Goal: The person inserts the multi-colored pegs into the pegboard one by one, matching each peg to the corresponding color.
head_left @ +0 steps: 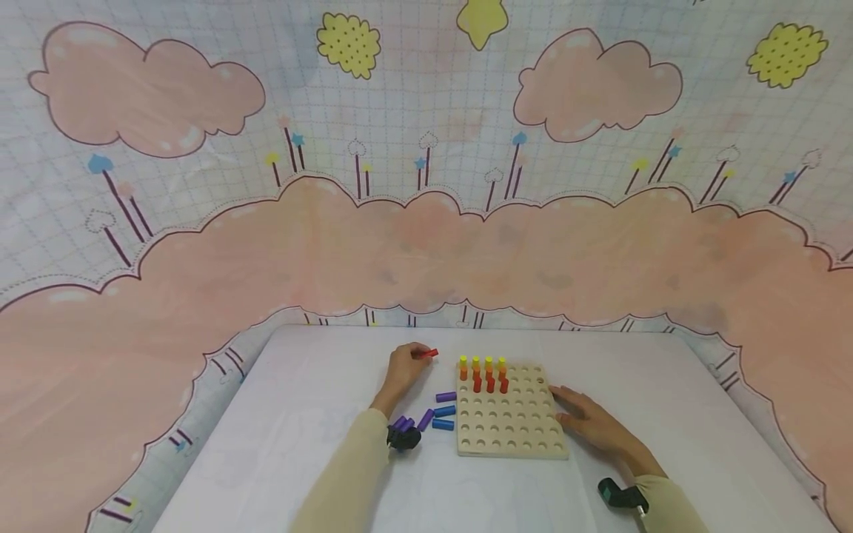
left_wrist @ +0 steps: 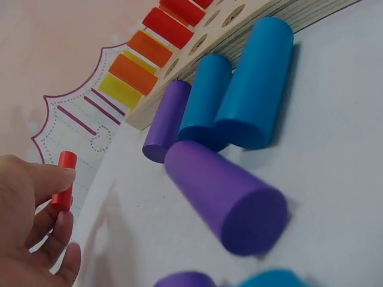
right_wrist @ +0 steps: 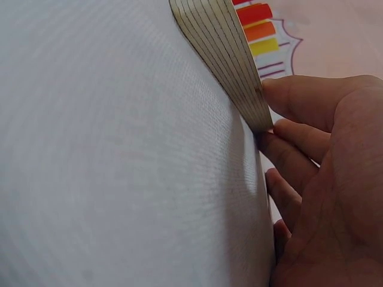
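My left hand (head_left: pixel 403 368) pinches a red peg (left_wrist: pixel 64 180) between thumb and fingers, left of the wooden peg board (head_left: pixel 513 426). In the board's far left part stand several yellow pegs (head_left: pixel 463 360), with orange pegs (head_left: pixel 463 374) in the row before them and three red pegs (head_left: pixel 490 386) nearer still. My right hand (head_left: pixel 603 426) rests against the board's right side, its fingertips (right_wrist: pixel 276 89) touching the edge. Two blue pegs (left_wrist: pixel 257 84) and a purple peg (left_wrist: pixel 169 119) lie by the board's left edge.
Another purple peg (left_wrist: pixel 224 197) lies beside them, and more purple pegs (head_left: pixel 404 423) lie close to the left wrist. The white tabletop (head_left: pixel 266 444) runs back to a patterned cloth backdrop (head_left: pixel 426 252). Many holes in the board hold no peg.
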`<state>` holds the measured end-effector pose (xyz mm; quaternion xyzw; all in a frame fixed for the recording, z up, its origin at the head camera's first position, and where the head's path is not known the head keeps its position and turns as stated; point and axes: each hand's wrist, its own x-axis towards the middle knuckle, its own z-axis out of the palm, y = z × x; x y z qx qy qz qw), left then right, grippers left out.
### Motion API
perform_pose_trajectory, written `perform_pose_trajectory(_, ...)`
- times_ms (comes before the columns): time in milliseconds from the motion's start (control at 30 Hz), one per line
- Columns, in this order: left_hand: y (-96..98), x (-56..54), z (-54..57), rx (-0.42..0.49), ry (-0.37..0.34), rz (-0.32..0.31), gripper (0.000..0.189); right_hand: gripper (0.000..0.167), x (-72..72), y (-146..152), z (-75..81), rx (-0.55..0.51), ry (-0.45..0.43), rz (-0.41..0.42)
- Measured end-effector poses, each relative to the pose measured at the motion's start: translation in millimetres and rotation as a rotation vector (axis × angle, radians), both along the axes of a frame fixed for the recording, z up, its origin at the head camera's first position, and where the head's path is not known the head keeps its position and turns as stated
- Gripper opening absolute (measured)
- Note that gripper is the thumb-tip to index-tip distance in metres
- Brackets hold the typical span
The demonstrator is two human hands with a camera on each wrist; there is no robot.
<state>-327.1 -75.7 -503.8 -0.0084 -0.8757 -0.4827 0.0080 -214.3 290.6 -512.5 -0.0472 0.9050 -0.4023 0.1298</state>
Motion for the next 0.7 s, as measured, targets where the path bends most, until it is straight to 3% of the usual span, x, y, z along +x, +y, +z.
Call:
perform_pose_trajectory(267, -4.6, 6.5, 9.8, 0.014, 0.037, -0.042, 0.018, 0.064, 0.3, 0, -0.6, -0.005, -0.012, -0.003)
perform_pose_trajectory(467, -7.0, 12.4, 19.8, 0.024, 0.126, -0.056, 0.029, 0.063, -0.5, 0, -0.4, -0.004, 0.019, 0.011)
perform_pose_trajectory(700, -9.8, 24.8, 29.9, 0.013, 0.206, -0.089, 0.027, 0.062, -1.1, 0, 0.4, -0.013, 0.019, 0.007)
